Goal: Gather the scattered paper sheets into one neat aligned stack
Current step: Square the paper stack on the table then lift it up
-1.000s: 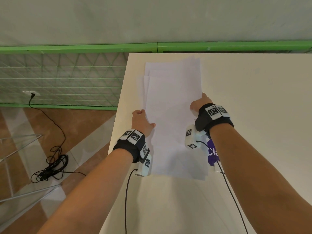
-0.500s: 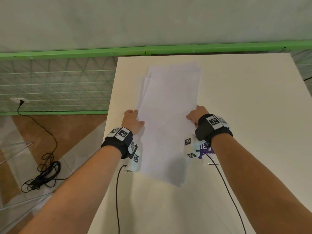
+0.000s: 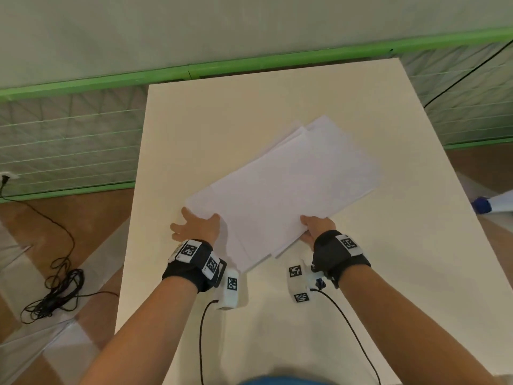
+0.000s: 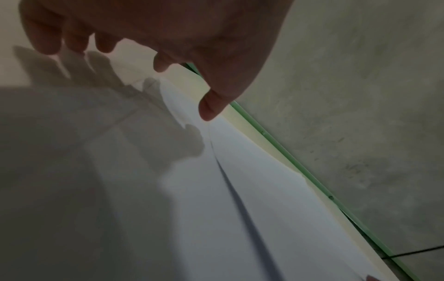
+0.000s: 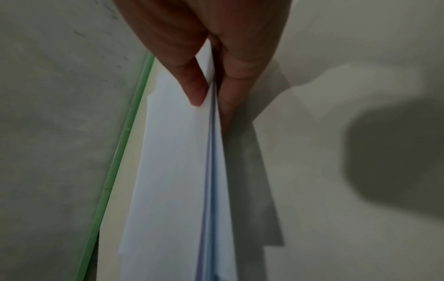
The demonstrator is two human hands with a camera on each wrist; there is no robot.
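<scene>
A loose bundle of white paper sheets (image 3: pixel 286 190) hangs above the cream table (image 3: pixel 222 129), turned diagonally with its far corner pointing up and right. The sheets are not aligned; edges fan out at the far and near corners. My right hand (image 3: pixel 316 227) pinches the bundle's near right edge, thumb on top and fingers below, seen close in the right wrist view (image 5: pixel 211 91). My left hand (image 3: pixel 198 226) is at the bundle's near left corner with fingers spread and straight. In the left wrist view the left hand (image 4: pixel 168 62) hovers above the paper sheets (image 4: pixel 240 190), holding nothing.
The table's left edge (image 3: pixel 133 212) drops to a brown floor where a black cable coil (image 3: pixel 55 290) lies. A green rail (image 3: pixel 249 65) and mesh fence run behind the table. A blue and white object (image 3: pixel 488 204) sits beyond the right edge.
The bundle has swung from lengthwise to diagonal and shifted right toward the table's middle. My left hand has let go of the left edge and spread out; the right hand keeps its pinch.
</scene>
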